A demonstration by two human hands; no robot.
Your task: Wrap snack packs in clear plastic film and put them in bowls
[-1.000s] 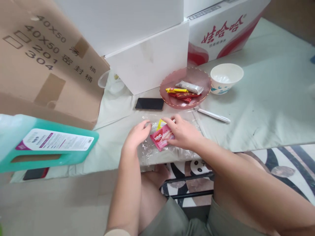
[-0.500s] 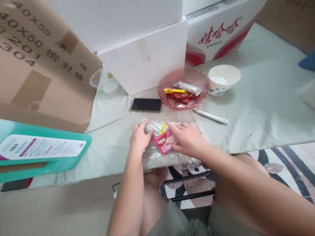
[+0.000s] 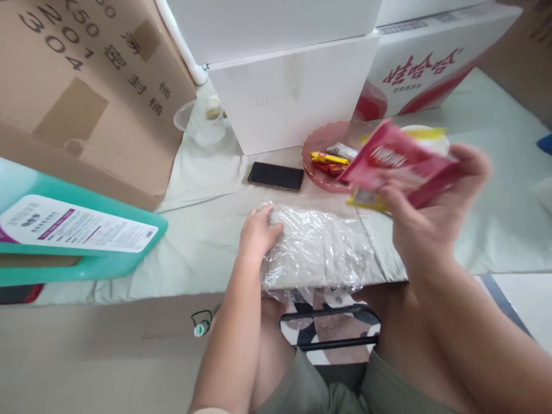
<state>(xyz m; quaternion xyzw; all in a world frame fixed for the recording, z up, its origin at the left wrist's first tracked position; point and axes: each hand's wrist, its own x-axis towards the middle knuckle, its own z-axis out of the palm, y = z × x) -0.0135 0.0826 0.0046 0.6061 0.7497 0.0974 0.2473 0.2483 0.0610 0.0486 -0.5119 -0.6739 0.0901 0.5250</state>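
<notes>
The pale worktop [image 3: 495, 241] bears a crinkled clear plastic wrap [image 3: 314, 247] at its front edge and, farther back, a pink bowl [image 3: 317, 178]. The left hand [image 3: 257, 233] touches the wrap's left side (whether it grips, I cannot tell), well apart from the right hand [image 3: 437, 224], clamped on a pink packet [image 3: 394, 164] and yellow packaging [image 3: 366, 199], raised and partly hiding the bowl.

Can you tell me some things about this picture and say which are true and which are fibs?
1. The right hand holds a pink packet. True.
2. The left hand holds a spoon. False: it is at the clear plastic.
3. A black phone lies on the cloth. True.
4. The pink bowl is empty. False: wrapped snacks are in it.
5. A box at the back has red writing. True.
</notes>
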